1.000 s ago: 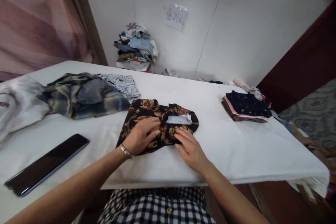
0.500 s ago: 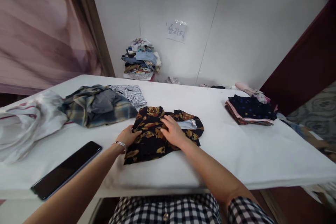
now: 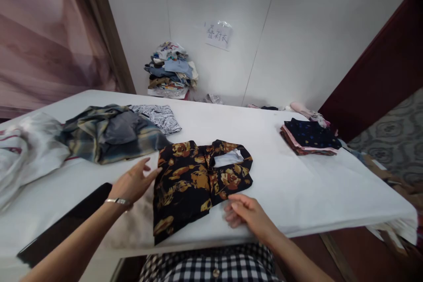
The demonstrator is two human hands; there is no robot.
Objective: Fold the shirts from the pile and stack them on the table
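Note:
A folded black shirt with a gold flower print lies on the white table in front of me, its collar and white label turned up at the far end. My left hand hovers open at the shirt's left edge, fingers spread, a bracelet on the wrist. My right hand rests near the table's front edge just right of the shirt's lower corner, fingers loosely curled and holding nothing that I can see.
A dark phone lies at the front left, partly under my left arm. Crumpled plaid, patterned and white clothes sit at the left. A folded stack lies at the right. More clothes are heaped by the wall.
Both hands have come off the shirt: the left drew back to its left edge, the right dropped to the front edge. The shirt now lies longer toward me.

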